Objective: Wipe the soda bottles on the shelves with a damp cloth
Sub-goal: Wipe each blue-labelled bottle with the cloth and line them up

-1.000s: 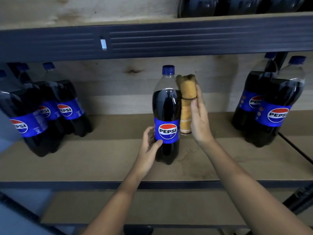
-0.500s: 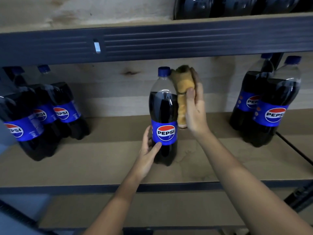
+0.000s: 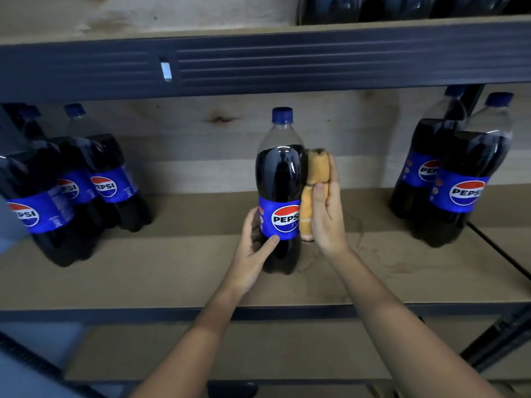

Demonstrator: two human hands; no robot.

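- Pepsi bottle [image 3: 280,191] stands upright mid-shelf, alone, well apart from the clusters either side.
- My left hand [image 3: 254,248] curls around its lower label, thumb across the front; I judge that's to steady it against the rubbing.
- My right hand [image 3: 326,208] grips the folded orange cloth [image 3: 314,185], pressing it flat on the bottle's right flank.
- Wooden shelf [image 3: 143,277] under it shows damp patches just beside the base.
- Left bottles [image 3: 71,191] and right bottles [image 3: 454,179] wait untouched.
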